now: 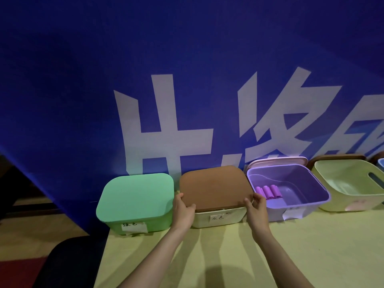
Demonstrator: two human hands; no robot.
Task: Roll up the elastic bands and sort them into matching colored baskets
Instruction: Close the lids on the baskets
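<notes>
Three rolled purple bands (269,191): lying side by side, touching, on the floor of the open purple basket (301,177), toward its left wall.

Pink lid (278,161): standing behind the purple basket, against the backdrop.

White paper label (293,214): on the purple basket's front wall.

Cream basket (228,217): just left of the purple one, with a handwritten paper tag (217,217) on its front.

Brown lid (215,188): covers the cream basket; whether it is fully seated cannot be told.

Left hand (184,210): grips the brown lid's near left corner, thumb on top.

Right hand (256,210): grips the near right corner, fingers curled at the edge.

Green basket (158,222): leftmost in the row, closed with a green lid (135,196), paper tag (134,226) on its front.

Pale yellow basket (340,202): right of the purple one, open, with a slot handle in its side.

Yellow table (207,256): carries the whole row.

Blue banner (124,80): with large white characters, hangs directly behind the baskets.
</notes>
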